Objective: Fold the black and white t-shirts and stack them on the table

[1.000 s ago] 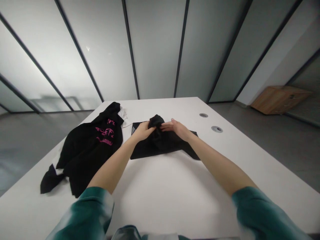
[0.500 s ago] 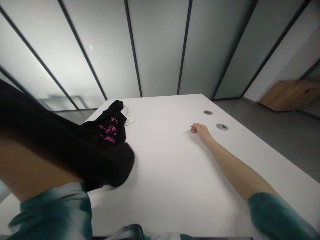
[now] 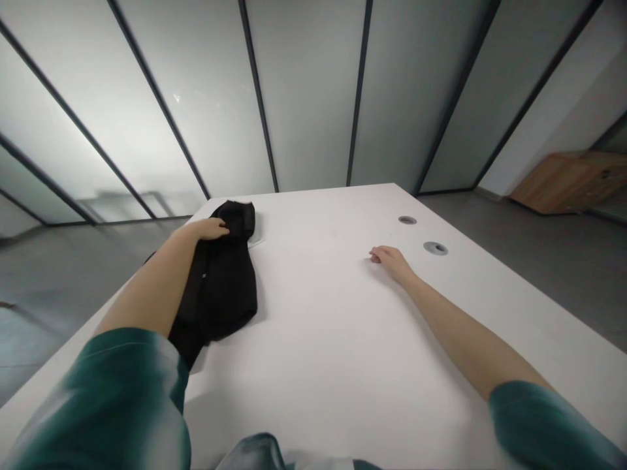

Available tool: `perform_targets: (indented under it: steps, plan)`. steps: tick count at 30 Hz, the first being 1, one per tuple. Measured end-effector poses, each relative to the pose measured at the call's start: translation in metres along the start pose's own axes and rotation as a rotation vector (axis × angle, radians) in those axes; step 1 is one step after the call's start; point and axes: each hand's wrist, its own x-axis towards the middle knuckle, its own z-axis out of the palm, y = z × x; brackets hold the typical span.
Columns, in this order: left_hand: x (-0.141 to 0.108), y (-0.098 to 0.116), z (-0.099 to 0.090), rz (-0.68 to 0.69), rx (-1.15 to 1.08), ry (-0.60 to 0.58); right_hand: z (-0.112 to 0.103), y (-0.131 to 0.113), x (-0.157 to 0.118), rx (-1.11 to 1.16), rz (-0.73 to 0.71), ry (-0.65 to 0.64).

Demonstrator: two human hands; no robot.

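Office-like room: white desk (image 3: 318,365) with cable grommets (image 3: 407,220), frosted glass partitions (image 3: 308,98), low wooden cabinet (image 3: 563,183)

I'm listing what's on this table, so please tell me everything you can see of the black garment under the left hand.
The black garment looks like soft, matte cloth, gathered into a long, narrow bundle lying on the white table. No print shows on its visible side. Its far end is rounded, and its near end disappears beneath the person's left forearm. The left hand lies at its far end, with the fingers on top of the cloth.
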Motion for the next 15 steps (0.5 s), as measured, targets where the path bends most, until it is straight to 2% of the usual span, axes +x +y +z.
perform_targets:
  steps: [1, 3, 6, 8, 12, 15]
  plan:
    - [-0.002, 0.000, 0.016, -0.019, 0.008, -0.090, 0.001, 0.000, 0.000, -0.029, -0.005, 0.002]
    - [-0.012, -0.001, 0.044, -0.035, 0.011, -0.141, 0.001, 0.001, 0.000, -0.080, -0.013, 0.001]
    - [-0.044, -0.002, 0.066, -0.118, 0.026, -0.055, 0.002, 0.002, -0.001, -0.133, -0.021, 0.000]
    - [-0.070, -0.002, 0.068, -0.206, 0.044, 0.037, 0.001, 0.001, -0.001, -0.163, -0.024, 0.004]
    - [-0.119, -0.011, 0.056, -0.331, -0.001, 0.168, 0.000, 0.000, -0.002, -0.196, -0.044, -0.005]
    - [-0.137, -0.028, 0.050, -0.438, -0.045, 0.138, 0.000, -0.001, -0.002, -0.210, -0.049, 0.001]
